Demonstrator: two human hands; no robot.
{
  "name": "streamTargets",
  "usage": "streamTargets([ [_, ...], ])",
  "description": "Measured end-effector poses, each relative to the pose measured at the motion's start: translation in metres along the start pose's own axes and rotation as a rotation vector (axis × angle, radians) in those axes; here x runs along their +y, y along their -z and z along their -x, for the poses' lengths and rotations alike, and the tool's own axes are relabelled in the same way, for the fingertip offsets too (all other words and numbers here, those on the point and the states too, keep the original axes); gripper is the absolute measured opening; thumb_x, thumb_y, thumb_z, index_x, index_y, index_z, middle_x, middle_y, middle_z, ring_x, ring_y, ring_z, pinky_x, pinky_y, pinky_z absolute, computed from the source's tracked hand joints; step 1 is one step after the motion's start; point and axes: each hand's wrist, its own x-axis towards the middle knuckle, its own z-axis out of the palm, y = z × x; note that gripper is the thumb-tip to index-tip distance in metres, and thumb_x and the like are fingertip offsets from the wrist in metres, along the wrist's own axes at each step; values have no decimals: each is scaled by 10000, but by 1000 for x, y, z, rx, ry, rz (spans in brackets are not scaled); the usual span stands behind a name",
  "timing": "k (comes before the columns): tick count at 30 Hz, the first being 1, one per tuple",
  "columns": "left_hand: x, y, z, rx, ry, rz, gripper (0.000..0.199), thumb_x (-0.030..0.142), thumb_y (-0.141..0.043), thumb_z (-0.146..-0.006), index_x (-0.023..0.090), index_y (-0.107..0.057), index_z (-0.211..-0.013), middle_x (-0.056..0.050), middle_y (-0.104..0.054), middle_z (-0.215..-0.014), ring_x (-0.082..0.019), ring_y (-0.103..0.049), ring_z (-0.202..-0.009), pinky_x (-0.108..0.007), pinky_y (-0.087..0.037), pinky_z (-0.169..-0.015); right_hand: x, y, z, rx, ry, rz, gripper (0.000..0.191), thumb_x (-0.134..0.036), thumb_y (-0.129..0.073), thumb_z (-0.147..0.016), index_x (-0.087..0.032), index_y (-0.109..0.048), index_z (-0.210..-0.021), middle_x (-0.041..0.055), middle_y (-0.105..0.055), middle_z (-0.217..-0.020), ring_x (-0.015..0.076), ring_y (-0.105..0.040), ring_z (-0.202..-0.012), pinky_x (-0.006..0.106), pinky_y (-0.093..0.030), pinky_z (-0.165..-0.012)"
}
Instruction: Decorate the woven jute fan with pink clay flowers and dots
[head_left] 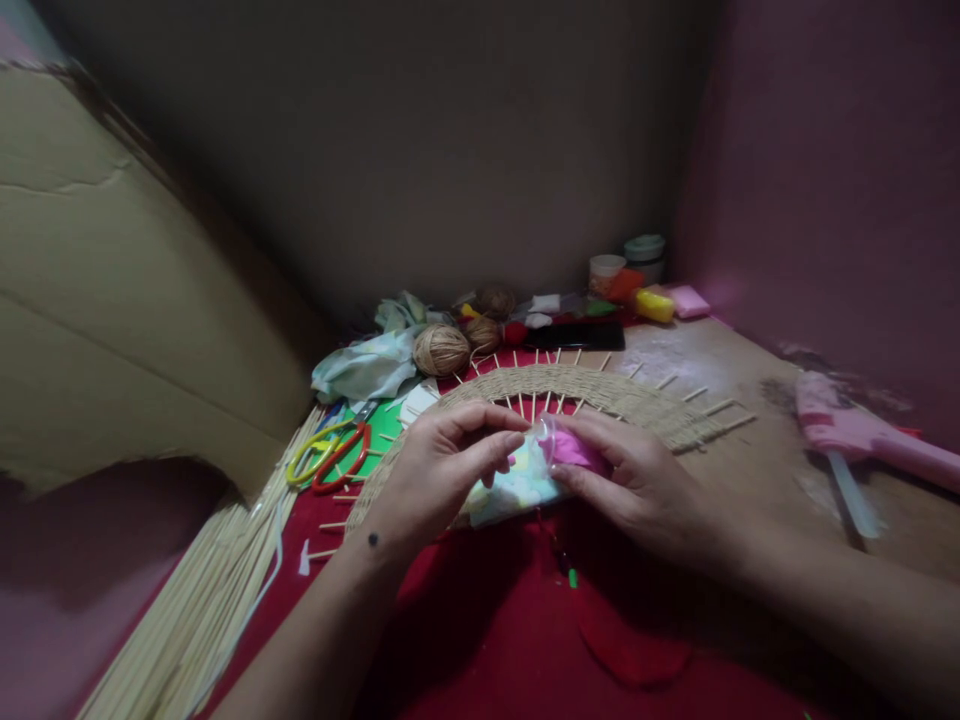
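In the head view, we hold a pink packet point(576, 450) with clear plastic at its edge, gripped between the thumb and fingers of our right hand point(649, 490). Our left hand point(439, 470) is just beside it, its fingers bent and thumb close to them; a speck of pink shows near their tips, but we cannot tell whether they grip it. The packet is above a pale patterned cloth point(517, 490), near the curved woven band point(536, 380) with thin sticks poking out. Beyond the band we see a large twine ball point(442, 350) and a dark phone-like slab point(576, 336). To our left, scissors with a yellow and a red handle point(341, 455) lie on green material point(384, 428), near a bundle of pale sticks point(202, 590). To our right, a pink glue gun point(862, 430) rests on the brown worktop point(750, 490), partly covered by red cloth point(457, 640)
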Motion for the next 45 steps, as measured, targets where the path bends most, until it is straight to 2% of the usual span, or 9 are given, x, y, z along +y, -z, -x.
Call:
streamTargets([
  [10, 2, -10, 2, -10, -266, -367, 94, 222, -629, -824, 151, -691, -831, -41, -641, -795, -132, -564, -730, -234, -422, -678, 4, -3, 2, -38, 89, 58, 208, -155, -517, -861, -135, -590, -1055, 84, -620, -918, 199, -579, -872, 351, -478, -799],
  [15, 6, -13, 4, -23, -280, -451, 110, 165, -590, -836, 135, -663, -760, -34, -601, -740, -121, -526, -692, -235, -395, -657, 3, -4, 4, -49, 92, 61, 195, -143, -505, -865, -146, -592, -1039, 78, -617, -926, 198, -577, -895, 348, -470, -821],
  [18, 7, -9, 4, -89, -108, -219, 116, 200, -600, -829, 142, -627, -732, -5, -565, -663, -98, -482, -604, -215, -379, -570, 4, -4, 3, -43, 97, 49, 213, -151, -505, -871, -157, -592, -1065, 71, -621, -939, 189, -575, -875, 335, -472, -794],
  [21, 6, 2, 4, -204, 120, 267, 140, 255, -618, -824, 157, -592, -728, 40, -492, -537, -61, -408, -461, -174, -320, -443, 5, -2, 1, -22, 62, 63, 208, -152, -506, -874, -130, -606, -1055, 72, -620, -887, 180, -569, -811, 321, -473, -736],
  [23, 3, 9, 3, -231, 141, 527, 131, 257, -653, -797, 158, -597, -732, 42, -496, -524, -52, -423, -434, -160, -331, -420, 5, -1, 0, -10, 46, 69, 200, -149, -509, -871, -116, -615, -1036, 67, -614, -840, 176, -564, -779, 314, -471, -709],
  [25, 0, 12, 1, -235, 126, 654, 107, 229, -689, -762, 147, -624, -737, 24, -550, -562, -52, -477, -439, -152, -369, -417, 5, -1, 0, -3, 39, 60, 202, -152, -515, -866, -114, -616, -1036, 68, -615, -846, 178, -567, -789, 314, -471, -716],
  [30, -5, 9, -4, -251, 221, 730, 60, 156, -692, -744, 107, -660, -761, -15, -635, -600, -58, -540, -400, -131, -421, -360, 5, -3, 1, -10, 14, 31, 193, -162, -525, -858, -132, -610, -1028, 81, -623, -920, 182, -578, -834, 322, -472, -751],
  [39, -3, 5, -5, -279, 189, 808, 95, 83, -530, -855, 122, -616, -868, -17, -656, -652, -79, -582, -429, -153, -493, -349, 5, -3, 1, -13, 14, 2, 227, -148, -522, -859, -141, -607, -1069, 57, -613, -888, 162, -565, -804, 304, -464, -725],
  [45, -3, 4, -5, -319, 169, 856, 161, 78, -456, -894, 102, -615, -896, -37, -668, -695, -90, -613, -460, -165, -523, -367, 4, -3, 0, -16, 17, 19, 170, -155, -521, -861, -136, -616, -1001, 53, -601, -855, 159, -555, -770, 298, -458, -694],
])
